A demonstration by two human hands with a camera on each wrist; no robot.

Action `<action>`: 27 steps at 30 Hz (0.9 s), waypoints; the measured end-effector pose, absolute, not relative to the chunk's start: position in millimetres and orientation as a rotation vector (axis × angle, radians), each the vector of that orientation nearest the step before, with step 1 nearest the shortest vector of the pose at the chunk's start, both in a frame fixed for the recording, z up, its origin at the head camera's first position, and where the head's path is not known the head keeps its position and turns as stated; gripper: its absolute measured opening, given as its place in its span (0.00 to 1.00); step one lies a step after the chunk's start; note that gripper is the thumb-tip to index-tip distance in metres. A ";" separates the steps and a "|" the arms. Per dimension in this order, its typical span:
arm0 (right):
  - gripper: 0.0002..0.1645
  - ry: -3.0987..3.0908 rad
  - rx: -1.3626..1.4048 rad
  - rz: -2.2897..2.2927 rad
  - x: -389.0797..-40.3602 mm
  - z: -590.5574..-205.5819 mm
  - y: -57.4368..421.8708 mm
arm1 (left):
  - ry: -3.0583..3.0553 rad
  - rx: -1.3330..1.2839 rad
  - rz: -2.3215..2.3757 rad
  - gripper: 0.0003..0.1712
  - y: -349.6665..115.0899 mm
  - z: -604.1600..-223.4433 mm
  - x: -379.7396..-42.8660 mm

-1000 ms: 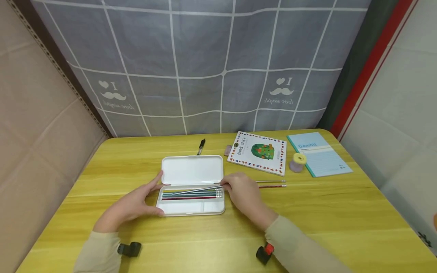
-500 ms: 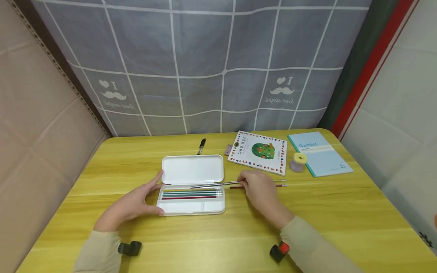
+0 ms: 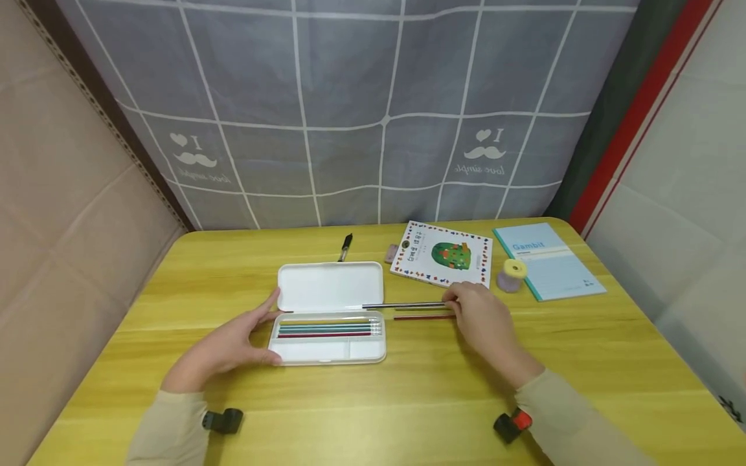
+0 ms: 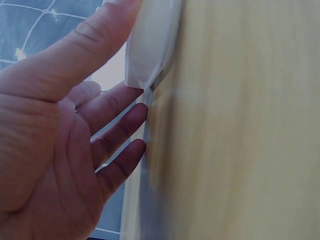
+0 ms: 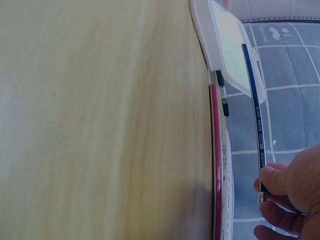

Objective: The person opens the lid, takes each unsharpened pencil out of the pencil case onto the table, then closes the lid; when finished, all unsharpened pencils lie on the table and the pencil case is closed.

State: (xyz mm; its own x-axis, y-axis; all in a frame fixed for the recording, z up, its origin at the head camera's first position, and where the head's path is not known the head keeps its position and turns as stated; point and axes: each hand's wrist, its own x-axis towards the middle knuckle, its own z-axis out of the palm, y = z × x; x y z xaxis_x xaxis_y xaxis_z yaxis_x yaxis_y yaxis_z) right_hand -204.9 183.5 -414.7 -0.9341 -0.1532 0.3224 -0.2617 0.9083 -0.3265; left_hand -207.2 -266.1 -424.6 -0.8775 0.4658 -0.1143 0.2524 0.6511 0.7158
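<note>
A white pencil case [image 3: 317, 351] lies on the table with its lid [image 3: 329, 286] folded back. Several pencils [image 3: 325, 329] in yellow, green and red lie in its long compartment. My left hand [image 3: 233, 343] holds the case's left end, thumb at the front corner and fingers near the hinge side. To the right of the case, my right hand [image 3: 480, 317] pinches a dark pencil [image 5: 256, 115] near its silver end, above the table. The dark pencil's far tip overlaps the lid's lower right corner in the head view. Under it lies a red pencil [image 3: 422, 317], partly covered by my right hand.
A black pen [image 3: 346, 247] lies behind the case. A picture booklet [image 3: 422, 249] partly covers a pinkish block [image 3: 391, 254]. Right of it stand a small purple cylinder with a yellow top [image 3: 511, 277] and a blue notebook [image 3: 553, 265]. A grey curtain hangs behind the table.
My right hand has lifted the dark pencil out of the case and carried it right, over the pencils on the table. My left hand stays at the case.
</note>
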 end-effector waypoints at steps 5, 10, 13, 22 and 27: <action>0.04 -2.805 0.274 0.537 -203.3 -415.4 197.4 | 2.577 0.580 1.050 0.76 -264.7 -422.9 -209.1; 0.04 -2.817 0.279 0.540 -202.0 -418.3 205.2 | 2.591 0.580 1.036 0.76 -265.5 -423.5 -208.8; 0.03 -2.818 0.273 0.546 -200.2 -419.1 209.4 | 2.595 0.590 1.034 0.76 -266.0 -423.8 -208.6; 0.03 -2.813 0.263 0.548 -192.6 -421.1 222.8 | 2.608 0.587 1.021 0.76 -266.7 -424.5 -208.6; 0.03 -2.848 0.229 0.537 -190.7 -422.3 228.0 | 2.610 0.585 1.022 0.76 -266.2 -424.9 -208.9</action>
